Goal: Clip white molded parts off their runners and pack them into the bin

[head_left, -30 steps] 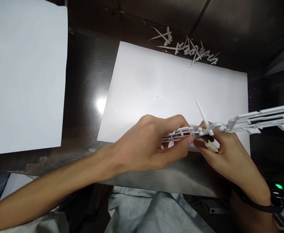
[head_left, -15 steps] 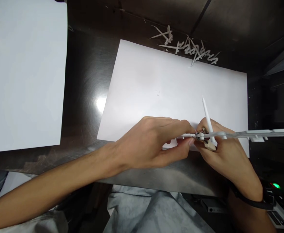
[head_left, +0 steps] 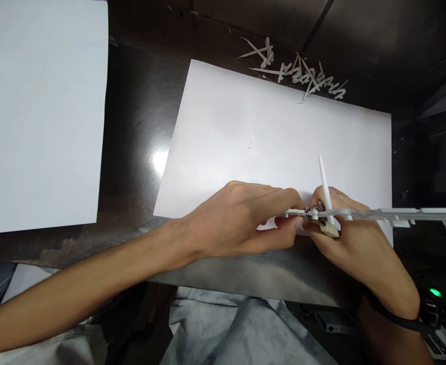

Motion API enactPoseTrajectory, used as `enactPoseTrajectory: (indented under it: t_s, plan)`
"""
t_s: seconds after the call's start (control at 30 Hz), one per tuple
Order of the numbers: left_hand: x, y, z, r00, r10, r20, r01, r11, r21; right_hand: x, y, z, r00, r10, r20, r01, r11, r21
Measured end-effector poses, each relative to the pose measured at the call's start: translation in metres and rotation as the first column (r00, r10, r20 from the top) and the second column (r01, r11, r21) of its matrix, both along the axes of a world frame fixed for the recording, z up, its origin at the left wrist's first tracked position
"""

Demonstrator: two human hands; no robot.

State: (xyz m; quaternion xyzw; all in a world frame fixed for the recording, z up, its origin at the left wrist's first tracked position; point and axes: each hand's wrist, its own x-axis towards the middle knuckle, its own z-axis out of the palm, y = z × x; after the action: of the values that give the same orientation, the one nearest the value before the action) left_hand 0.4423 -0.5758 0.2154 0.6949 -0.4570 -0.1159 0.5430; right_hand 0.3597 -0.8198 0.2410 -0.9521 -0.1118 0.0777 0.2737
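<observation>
Between thumb and fingers, my left hand [head_left: 241,218] pinches the near end of a long white plastic strip [head_left: 416,214], which has small pegs and tabs along it. The strip runs right, over my right hand [head_left: 354,248], and leaves the view. My right hand is closed around small nippers [head_left: 330,231]; a beige handle end and some metal show, while the rest is hidden in the palm. Their metal head meets the strip just beside my left fingertips. A white pointed plastic spike [head_left: 324,182] sticks up from the strip over my right hand.
A white paper sheet [head_left: 223,121] lies under the hands on a dark metal table [head_left: 131,121]. Cut white plastic scraps [head_left: 302,76] are piled along its far edge. Another white sheet [head_left: 40,116] is on the left. A device with a green light [head_left: 435,292] stands lower right.
Both hands keep nearly the same hold. The spike and strip have shifted slightly downward in view, and the whole scene has moved a little with the camera.
</observation>
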Motion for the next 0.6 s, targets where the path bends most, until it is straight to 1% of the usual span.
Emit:
enactPoseTrajectory:
  t_s: [0.13,0.3,0.43,0.53,0.6]
  plan:
    - [0.0003,-0.0001,0.0012,1.000,-0.011,-0.006,0.011,1.000,-0.003,0.0006,-0.0002,0.0004,1.000,-0.001,-0.006,0.001,1.000,0.006]
    - [0.0002,0.0013,0.0033,0.991,-0.021,-0.136,0.026,0.999,0.034,0.0017,-0.0019,0.0004,0.999,0.017,-0.044,-0.017,1.000,0.007]
    - [-0.0002,0.0013,0.0034,0.982,-0.014,-0.189,0.026,0.998,0.064,-0.0026,-0.0035,-0.0037,0.996,-0.032,-0.079,0.032,0.999,-0.012]
    - [-0.0009,-0.0003,0.0047,0.974,-0.002,-0.227,0.017,0.998,0.065,-0.0060,-0.0048,-0.0064,0.997,-0.068,-0.041,0.067,0.997,-0.041]
    - [-0.0008,-0.0009,0.0069,0.959,0.011,-0.283,0.016,0.996,0.093,-0.0059,-0.0049,-0.0051,0.996,-0.074,-0.046,0.072,0.996,-0.046]
